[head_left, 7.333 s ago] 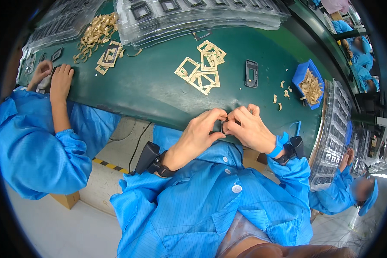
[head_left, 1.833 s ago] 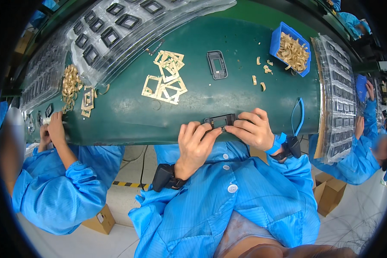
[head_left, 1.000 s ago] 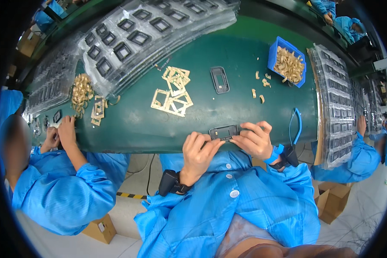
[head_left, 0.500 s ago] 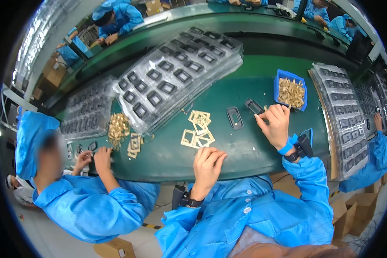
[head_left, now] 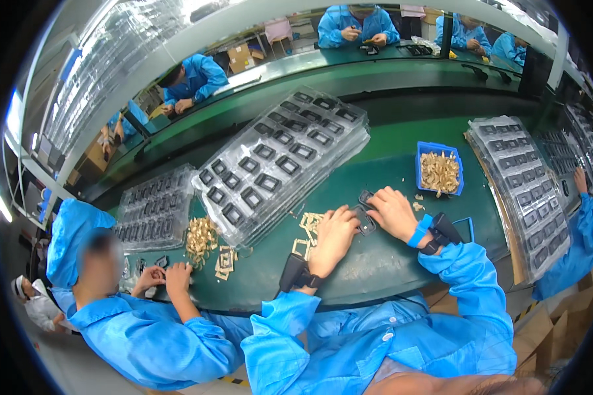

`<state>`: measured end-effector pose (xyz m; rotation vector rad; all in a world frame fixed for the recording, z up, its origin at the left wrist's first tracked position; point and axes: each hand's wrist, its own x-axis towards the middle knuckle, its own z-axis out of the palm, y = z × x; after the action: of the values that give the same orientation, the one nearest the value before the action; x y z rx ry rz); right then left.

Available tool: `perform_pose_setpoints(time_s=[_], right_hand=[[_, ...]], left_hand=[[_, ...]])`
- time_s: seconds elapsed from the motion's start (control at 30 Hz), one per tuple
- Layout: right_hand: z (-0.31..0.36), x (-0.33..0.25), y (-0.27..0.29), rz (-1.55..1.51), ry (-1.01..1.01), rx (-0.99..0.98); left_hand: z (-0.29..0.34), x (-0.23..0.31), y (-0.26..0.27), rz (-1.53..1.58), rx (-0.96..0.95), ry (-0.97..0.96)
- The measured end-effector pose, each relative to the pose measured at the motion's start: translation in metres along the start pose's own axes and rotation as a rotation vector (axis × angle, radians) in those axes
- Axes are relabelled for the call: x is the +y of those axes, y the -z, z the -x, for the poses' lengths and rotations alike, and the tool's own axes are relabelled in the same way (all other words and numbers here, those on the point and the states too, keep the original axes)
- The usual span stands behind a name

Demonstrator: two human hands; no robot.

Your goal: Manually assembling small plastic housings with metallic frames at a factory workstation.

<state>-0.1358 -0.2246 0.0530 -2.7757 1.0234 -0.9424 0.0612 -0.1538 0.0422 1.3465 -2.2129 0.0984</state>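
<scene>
Two small black plastic casings lie on the green bench in front of me: a nearer casing between my hands, and a smaller-looking casing just behind it, partly covered by right fingertips. My left hand reaches in from the left, its bunched fingers gripping the nearer casing's left edge. My right hand comes from the right; its fingers are closed on the farther casing, and the thumb rests by the nearer one. Flat, pale gold frames are half hidden behind my left hand. A blue bin heaped with gold metal pieces stands beyond my right hand.
Stacked clear trays of black casings stand at the back left, more trays at the right. A gold pile and loose frames lie by a co-worker at left. Other people work across the bench.
My left hand has moved from the bench's near edge up and right to the nearer casing. My right hand has shifted left with the farther casing. The view has tilted upward.
</scene>
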Motion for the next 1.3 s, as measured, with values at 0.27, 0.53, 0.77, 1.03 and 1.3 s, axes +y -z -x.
perform_pose_setpoints(time_s=[0.27,0.53,0.77,1.03,1.3], right_hand=[[-0.004,0.018,-0.008,0.264,0.127,-0.132],[-0.093,-0.003,0.034,-0.098,0.143,-0.028],[-0.24,-0.028,-0.008,-0.269,0.464,0.072],[-0.339,-0.031,-0.147,-0.141,0.459,0.031],[-0.37,0.027,-0.173,-0.068,0.373,0.151]], left_hand=[[0.015,0.019,0.013,0.21,0.008,0.065],[0.03,0.0,0.015,0.076,-0.055,-0.126],[-0.028,-0.092,0.121,-0.251,0.431,0.151],[-0.06,-0.261,0.128,-0.561,0.299,0.48],[-0.111,-0.294,0.118,-0.381,0.315,0.517]])
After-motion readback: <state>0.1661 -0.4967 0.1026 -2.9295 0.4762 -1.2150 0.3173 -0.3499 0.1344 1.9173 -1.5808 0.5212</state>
